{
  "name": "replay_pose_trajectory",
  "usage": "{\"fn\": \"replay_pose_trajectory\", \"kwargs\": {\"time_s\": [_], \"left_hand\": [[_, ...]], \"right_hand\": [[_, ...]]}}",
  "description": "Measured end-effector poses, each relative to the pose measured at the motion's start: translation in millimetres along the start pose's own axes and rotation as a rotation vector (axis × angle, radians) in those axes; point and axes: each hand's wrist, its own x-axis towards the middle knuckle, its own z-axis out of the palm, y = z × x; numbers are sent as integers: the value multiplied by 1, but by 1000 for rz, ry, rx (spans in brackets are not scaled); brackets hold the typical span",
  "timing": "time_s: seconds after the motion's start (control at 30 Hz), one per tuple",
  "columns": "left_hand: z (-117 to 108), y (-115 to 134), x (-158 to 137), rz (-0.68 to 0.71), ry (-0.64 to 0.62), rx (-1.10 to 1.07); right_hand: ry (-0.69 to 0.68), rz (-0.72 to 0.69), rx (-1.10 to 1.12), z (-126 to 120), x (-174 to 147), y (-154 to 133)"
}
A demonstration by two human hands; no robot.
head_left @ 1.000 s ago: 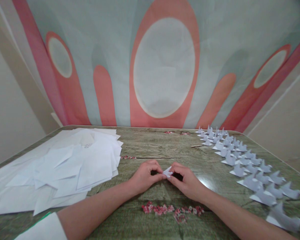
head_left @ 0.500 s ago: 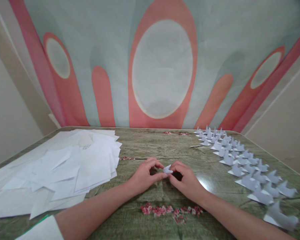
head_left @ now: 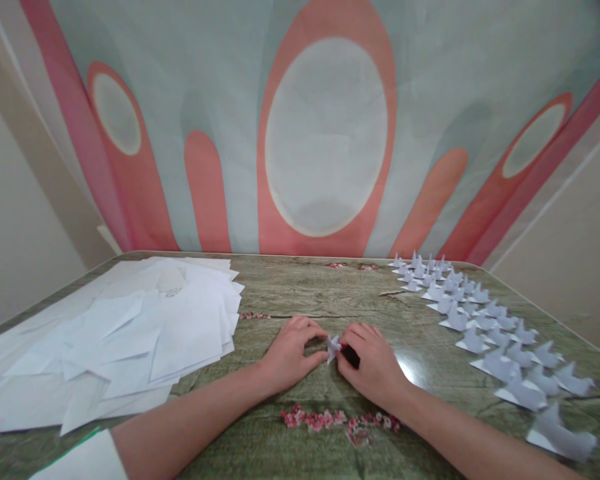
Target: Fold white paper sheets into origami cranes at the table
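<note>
A small folded white paper bird is at the middle of the table, between my hands. My right hand pinches it from the right with thumb and fingers. On the other side my left hand has its thumb and forefinger tips at the bird's left edge, closed on it in a loose curve. Parts of the bird are hidden behind my fingertips. Along the right side stand rows of several similar white paper birds, the closest ones looking largest.
A spread pile of white paper sheets covers the table's left side. The wood-patterned tabletop has printed pink blossoms. Behind its far edge hangs a grey-green backdrop with coral shapes.
The paper bird has been turned between my fingers, and its points now spread differently. My right fingers have shifted slightly along it, while the pile and rows stay put.
</note>
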Motion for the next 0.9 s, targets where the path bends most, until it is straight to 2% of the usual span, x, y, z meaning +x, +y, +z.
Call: {"fn": "replay_pose_trajectory", "kwargs": {"time_s": [0.17,0.4,0.9], "left_hand": [[0,0,0,16,37,-39],[0,1,1,30,-31,0],[0,-2,2,13,-28,-30]], "right_hand": [[-22,4,8,2,1,3],[-19,-6,56,3,0,4],[-7,-29,159,2,1,5]]}}
